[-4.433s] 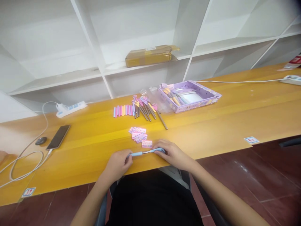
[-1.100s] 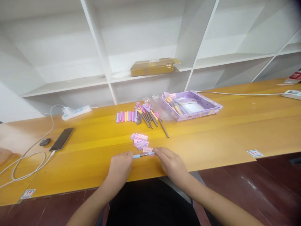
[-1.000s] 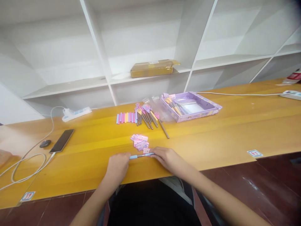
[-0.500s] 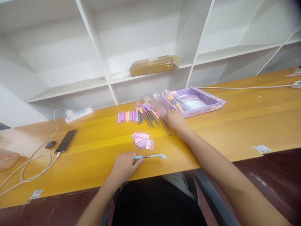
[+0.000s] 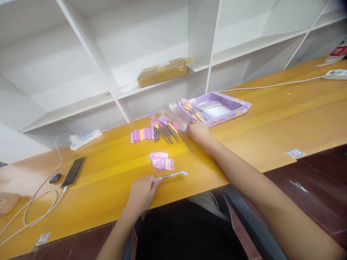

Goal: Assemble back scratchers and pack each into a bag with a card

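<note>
Two hands (image 5: 143,192) (image 5: 199,133), one tray (image 5: 231,115), one phone (image 5: 73,172)

back: white open shelving unit (image 5: 151,32), uprights and ledges, pale inner panels | middle: long glossy yellow-brown desk (image 5: 94,195) before it, small stickers (image 5: 295,153) by its front edge | below: dark red tiled floor (image 5: 279,180), thin seams | near: dark grey chair arm (image 5: 249,220) | light: bright, soft sheen on desk, pale glint on floor
</note>
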`<state>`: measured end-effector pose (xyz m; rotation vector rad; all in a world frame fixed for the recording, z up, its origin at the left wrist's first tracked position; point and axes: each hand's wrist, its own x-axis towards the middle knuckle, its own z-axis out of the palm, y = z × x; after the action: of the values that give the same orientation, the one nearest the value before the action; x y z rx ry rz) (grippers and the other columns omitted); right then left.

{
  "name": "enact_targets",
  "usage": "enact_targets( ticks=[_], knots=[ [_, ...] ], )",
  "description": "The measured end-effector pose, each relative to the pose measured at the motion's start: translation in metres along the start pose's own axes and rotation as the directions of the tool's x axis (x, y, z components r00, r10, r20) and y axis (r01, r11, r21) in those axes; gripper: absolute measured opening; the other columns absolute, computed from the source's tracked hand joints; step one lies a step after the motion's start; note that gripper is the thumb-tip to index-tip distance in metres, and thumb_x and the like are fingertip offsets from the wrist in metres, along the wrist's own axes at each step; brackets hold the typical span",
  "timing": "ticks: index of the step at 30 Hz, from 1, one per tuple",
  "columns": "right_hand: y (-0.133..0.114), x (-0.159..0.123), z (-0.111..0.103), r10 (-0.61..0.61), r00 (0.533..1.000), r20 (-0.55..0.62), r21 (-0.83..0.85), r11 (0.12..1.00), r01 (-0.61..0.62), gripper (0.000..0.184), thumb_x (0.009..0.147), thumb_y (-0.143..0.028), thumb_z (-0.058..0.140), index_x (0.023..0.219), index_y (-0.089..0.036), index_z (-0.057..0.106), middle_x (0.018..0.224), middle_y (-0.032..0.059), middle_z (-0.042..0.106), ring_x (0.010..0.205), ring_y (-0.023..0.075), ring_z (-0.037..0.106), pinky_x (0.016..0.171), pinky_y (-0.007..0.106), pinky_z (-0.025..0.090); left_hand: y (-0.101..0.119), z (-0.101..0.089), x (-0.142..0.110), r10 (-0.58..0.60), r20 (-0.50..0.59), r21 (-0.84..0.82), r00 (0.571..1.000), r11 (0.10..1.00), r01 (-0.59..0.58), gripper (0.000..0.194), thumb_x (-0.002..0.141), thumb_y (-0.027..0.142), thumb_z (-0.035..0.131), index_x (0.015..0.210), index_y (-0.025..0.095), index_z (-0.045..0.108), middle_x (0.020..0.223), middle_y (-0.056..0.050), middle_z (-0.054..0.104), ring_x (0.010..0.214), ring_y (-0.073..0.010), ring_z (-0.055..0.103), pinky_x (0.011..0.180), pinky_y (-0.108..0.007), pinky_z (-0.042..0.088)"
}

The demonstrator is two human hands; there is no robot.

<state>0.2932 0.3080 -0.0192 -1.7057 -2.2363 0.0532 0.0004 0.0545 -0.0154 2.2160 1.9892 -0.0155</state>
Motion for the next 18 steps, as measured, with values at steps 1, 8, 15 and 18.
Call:
enact_targets(
  ticks=[1, 8, 15, 18],
  knots=[
    [0.0004, 0.0002, -0.0015, 0.0, 1.0, -0.005, 0.014, 1.0, 0.0, 0.029, 0.107, -0.018, 0.053, 0.11, -0.006, 0.078, 0.12, 0.0272, 0.072, 0.111, 0.0334, 0.07, 0.093, 0.039, 0.051, 0.0001, 0.0001, 0.0001, 0.001, 0.003, 0.003, 1.0, 1.0, -0.001, 0.047, 0.118, 0.052, 0.035, 0.093, 0.023, 0.062, 0.095, -0.008, 0.078, 0.092, -0.0263, 0.074, 0.074, -0.034, 0.041],
    [-0.0017, 0.0029, -0.0041, 0.021, 0.996, -0.091, 0.157, 0.988, -0.006, 0.027, 0.106, -0.034, 0.064, 0.102, -0.015, 0.082, 0.119, 0.0174, 0.076, 0.108, 0.028, 0.07, 0.092, 0.035, 0.05, 0.0009, -0.0003, 0.0005, -0.003, 0.021, 0.008, 1.0, 1.0, 0.003, 0.047, 0.118, 0.053, 0.034, 0.094, 0.024, 0.062, 0.098, -0.008, 0.079, 0.094, -0.0263, 0.074, 0.076, -0.033, 0.043],
    [0.0023, 0.009, 0.0015, 0.071, 0.976, -0.206, 0.306, 0.952, -0.004, 0.026, 0.107, -0.039, 0.066, 0.097, -0.016, 0.076, 0.108, 0.0144, 0.076, 0.1, 0.0274, 0.067, 0.092, 0.038, 0.05, 0.0024, -0.0013, -0.0004, 0.003, 0.016, 0.004, 1.0, 1.0, -0.003, 0.045, 0.118, 0.051, 0.036, 0.092, 0.023, 0.06, 0.098, -0.008, 0.078, 0.093, -0.0261, 0.073, 0.076, -0.033, 0.041],
    [0.0048, 0.0081, -0.0032, 0.171, 0.896, -0.409, 0.423, 0.906, 0.02, 0.026, 0.109, -0.039, 0.06, 0.096, -0.019, 0.07, 0.103, 0.0137, 0.073, 0.103, 0.0297, 0.063, 0.098, 0.042, 0.048, 0.0019, -0.0009, -0.0003, 0.013, 0.014, 0.003, 1.0, 1.0, -0.013, 0.046, 0.118, 0.052, 0.035, 0.091, 0.024, 0.06, 0.097, -0.008, 0.078, 0.093, -0.0261, 0.073, 0.076, -0.033, 0.041]
  ],
)
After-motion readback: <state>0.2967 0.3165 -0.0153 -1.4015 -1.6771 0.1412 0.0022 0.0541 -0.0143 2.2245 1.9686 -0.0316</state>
